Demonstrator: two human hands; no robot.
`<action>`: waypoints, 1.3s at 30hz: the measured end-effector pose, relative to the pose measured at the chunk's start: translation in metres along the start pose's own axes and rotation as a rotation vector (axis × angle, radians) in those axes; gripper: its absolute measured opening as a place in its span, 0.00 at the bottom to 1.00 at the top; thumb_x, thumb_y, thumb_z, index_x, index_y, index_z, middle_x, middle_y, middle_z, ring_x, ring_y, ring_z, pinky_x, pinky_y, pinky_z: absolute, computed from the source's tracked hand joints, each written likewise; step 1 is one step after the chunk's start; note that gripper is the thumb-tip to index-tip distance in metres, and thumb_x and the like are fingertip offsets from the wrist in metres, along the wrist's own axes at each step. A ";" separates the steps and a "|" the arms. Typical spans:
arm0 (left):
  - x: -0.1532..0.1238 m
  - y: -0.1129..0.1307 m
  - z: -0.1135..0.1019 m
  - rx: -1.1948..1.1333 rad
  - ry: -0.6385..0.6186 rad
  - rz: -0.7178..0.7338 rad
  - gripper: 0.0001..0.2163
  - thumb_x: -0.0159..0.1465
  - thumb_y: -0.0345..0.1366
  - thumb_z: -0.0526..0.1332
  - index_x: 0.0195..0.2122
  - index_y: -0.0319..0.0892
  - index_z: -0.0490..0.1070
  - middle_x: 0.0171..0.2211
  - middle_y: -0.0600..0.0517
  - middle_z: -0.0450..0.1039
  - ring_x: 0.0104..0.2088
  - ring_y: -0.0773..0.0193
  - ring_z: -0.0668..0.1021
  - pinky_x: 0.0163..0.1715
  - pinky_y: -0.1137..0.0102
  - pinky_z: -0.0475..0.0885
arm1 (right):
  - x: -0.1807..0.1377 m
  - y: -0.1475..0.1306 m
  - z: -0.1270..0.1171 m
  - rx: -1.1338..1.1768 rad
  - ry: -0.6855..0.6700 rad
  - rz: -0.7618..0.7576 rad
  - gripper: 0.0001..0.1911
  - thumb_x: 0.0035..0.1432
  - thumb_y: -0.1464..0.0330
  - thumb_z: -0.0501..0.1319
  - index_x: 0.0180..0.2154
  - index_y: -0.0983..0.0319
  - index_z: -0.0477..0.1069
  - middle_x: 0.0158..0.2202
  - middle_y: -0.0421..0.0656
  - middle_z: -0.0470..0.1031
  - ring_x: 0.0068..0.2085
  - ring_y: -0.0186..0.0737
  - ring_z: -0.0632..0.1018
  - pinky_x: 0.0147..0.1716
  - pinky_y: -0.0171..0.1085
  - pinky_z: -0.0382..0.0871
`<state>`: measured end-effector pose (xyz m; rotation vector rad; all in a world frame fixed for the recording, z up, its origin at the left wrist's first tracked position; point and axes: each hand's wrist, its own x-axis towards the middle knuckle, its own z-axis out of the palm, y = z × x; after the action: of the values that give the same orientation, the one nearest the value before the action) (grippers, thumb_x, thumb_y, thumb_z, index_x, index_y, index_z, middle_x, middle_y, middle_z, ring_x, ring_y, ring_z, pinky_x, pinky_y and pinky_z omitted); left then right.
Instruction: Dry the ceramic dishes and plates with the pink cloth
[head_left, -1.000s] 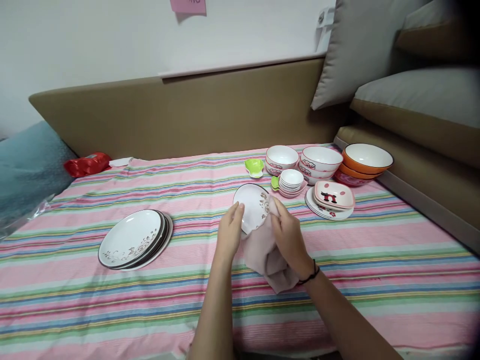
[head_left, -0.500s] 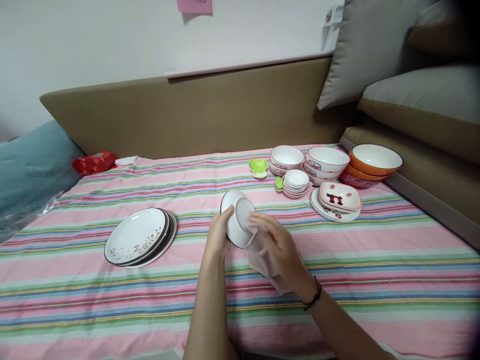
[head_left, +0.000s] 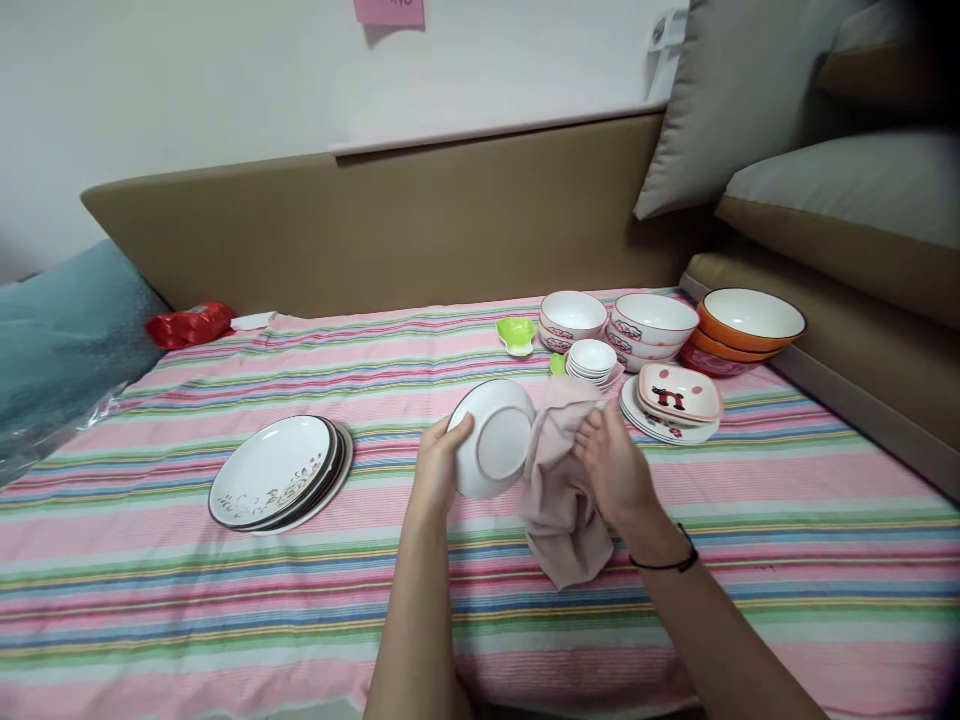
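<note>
A white bowl (head_left: 501, 445) with a dark rim is tipped on its side, its round foot ring facing me. My left hand (head_left: 441, 460) grips its left edge, thumb lying over the outside. Just right of the bowl, my right hand (head_left: 615, 465) has its fingers curled on a pinkish-beige cloth (head_left: 559, 520). The cloth hangs in folds, its left edge against or very near the bowl's right side. Behind it stands a stack of small white bowls (head_left: 592, 358), resting on a pink dish partly hidden by the cloth.
Left lies a stack of plates (head_left: 274, 470). At the back right stand white bowls (head_left: 574, 315), more red-rimmed bowls (head_left: 654, 322), orange bowls (head_left: 751, 320), a pink dish (head_left: 681, 392) on plates, and a green dish (head_left: 516, 334). A striped cloth (head_left: 360, 600) covers the surface.
My right hand has moved right, away from the bowl's underside, spreading the cloth out. The bowl has shifted slightly right and turned, showing more of its base.
</note>
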<state>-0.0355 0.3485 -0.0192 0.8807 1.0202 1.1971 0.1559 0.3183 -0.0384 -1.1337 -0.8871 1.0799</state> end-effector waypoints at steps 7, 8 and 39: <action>-0.004 -0.003 0.006 0.066 -0.137 -0.004 0.15 0.53 0.46 0.69 0.32 0.38 0.79 0.29 0.51 0.78 0.29 0.62 0.76 0.31 0.71 0.68 | -0.010 0.014 0.025 -0.539 -0.278 -0.485 0.26 0.69 0.57 0.42 0.65 0.55 0.56 0.69 0.38 0.50 0.70 0.44 0.48 0.68 0.55 0.38; -0.004 -0.003 0.007 0.085 -0.167 -0.009 0.16 0.53 0.47 0.68 0.32 0.38 0.79 0.28 0.51 0.78 0.28 0.62 0.75 0.31 0.71 0.68 | -0.008 0.016 0.026 -0.574 -0.208 -0.483 0.27 0.70 0.58 0.40 0.67 0.56 0.51 0.70 0.39 0.47 0.70 0.43 0.46 0.68 0.56 0.39; -0.002 -0.010 0.014 0.234 -0.046 0.103 0.28 0.55 0.64 0.57 0.29 0.40 0.75 0.24 0.51 0.73 0.26 0.63 0.71 0.27 0.71 0.64 | -0.009 0.026 0.055 -0.813 -0.228 -0.738 0.27 0.69 0.63 0.46 0.67 0.51 0.48 0.69 0.38 0.50 0.70 0.47 0.43 0.67 0.58 0.39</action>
<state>-0.0195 0.3446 -0.0241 1.1503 1.1035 1.1523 0.0964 0.3255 -0.0521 -1.1611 -1.8428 0.2088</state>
